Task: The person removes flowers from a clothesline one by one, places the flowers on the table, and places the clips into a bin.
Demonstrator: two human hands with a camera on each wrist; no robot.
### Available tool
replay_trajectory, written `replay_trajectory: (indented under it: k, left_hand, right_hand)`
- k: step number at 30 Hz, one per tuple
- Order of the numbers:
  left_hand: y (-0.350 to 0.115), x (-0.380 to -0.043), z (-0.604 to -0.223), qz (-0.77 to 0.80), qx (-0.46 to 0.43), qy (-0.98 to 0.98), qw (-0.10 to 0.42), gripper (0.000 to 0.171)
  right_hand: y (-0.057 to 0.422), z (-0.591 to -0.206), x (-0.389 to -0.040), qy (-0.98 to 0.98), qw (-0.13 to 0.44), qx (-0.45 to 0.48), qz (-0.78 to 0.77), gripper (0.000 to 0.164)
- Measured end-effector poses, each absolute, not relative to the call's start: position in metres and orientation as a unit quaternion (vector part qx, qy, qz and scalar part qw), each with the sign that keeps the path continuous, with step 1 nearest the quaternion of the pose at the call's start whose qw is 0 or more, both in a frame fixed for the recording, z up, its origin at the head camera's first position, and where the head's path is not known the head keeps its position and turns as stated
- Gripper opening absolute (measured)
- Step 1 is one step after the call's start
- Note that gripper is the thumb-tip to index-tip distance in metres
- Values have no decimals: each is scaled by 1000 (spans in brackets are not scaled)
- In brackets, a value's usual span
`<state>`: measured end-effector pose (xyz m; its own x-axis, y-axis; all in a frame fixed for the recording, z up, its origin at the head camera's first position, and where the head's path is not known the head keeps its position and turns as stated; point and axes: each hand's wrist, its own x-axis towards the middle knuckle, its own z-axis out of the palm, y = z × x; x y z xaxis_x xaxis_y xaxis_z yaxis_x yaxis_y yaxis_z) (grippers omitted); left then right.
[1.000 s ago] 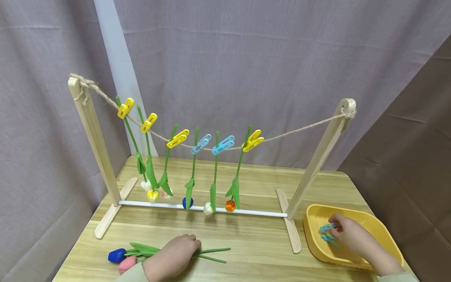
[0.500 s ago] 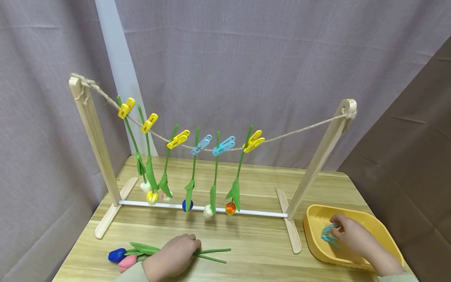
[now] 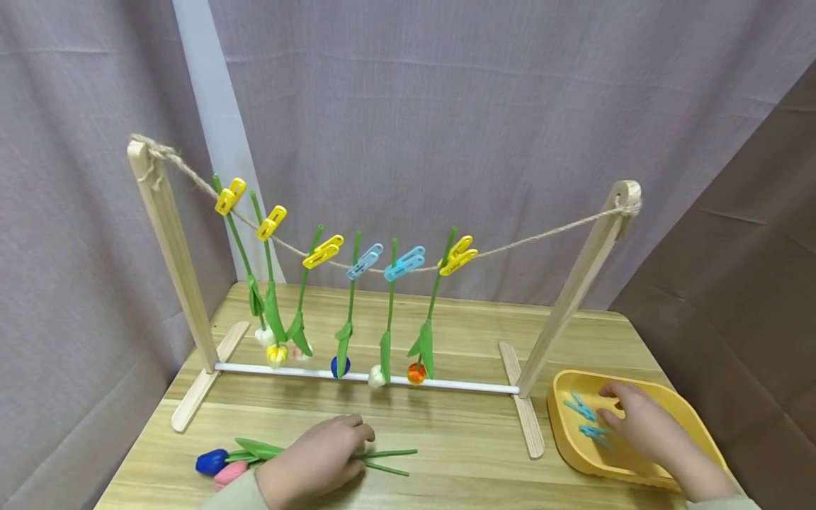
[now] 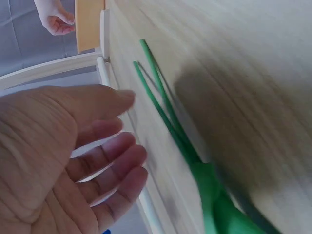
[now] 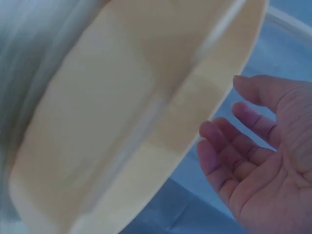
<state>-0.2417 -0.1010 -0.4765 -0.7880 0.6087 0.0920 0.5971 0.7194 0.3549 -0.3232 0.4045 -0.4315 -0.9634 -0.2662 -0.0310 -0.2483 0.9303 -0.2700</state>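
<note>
My left hand [image 3: 321,457] hovers over the stems of artificial tulips lying on the table, a blue tulip [image 3: 212,462] and a pink tulip [image 3: 231,473]. In the left wrist view its loosely bent fingers [image 4: 124,187] stand apart from the green stems [image 4: 168,117]. Over the yellow basin [image 3: 561,443] is my right hand [image 3: 640,425], thumb and fingers parted with nothing between them. Two blue clothespins lie in the basin beside its fingertips, an upper clothespin [image 3: 580,406] and a lower clothespin [image 3: 595,434]. The right wrist view shows the relaxed hand [image 5: 263,161] beside the basin's rim.
A wooden stand [image 3: 175,262] with a white crossbar [image 3: 472,384] spans the table. Its sagging twine [image 3: 542,232] carries several upside-down tulips, held by yellow clothespins [image 3: 457,256] and blue clothespins [image 3: 404,263]. A grey curtain [image 3: 446,106] hangs behind.
The right hand has let go of a blue clothespin, which now lies in the basin to its left. My left hand has lifted off the tulip stems and its fingers have loosened.
</note>
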Motion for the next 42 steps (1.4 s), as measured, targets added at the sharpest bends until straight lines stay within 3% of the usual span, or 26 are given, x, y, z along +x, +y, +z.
replay_trajectory:
  k: [9,18,27,42]
  left_hand:
    - [-94,-243,-458,208,318,925,1,35]
    - [-85,-249,-420,248,328,910,-40,40]
    - [-79,-259,-385,275,342,890,-126,45]
    - [-65,-275,-354,328,375,840,-215,55]
  right_hand:
    - [357,-398,-309,978,9,-152,-142,52]
    - [310,-358,-296,949,-105,-259,-145,38]
    - [280,-312,-297,902,-210,-346,-151,45]
    - [229,-249,-299,848,-265,-437,-138,40]
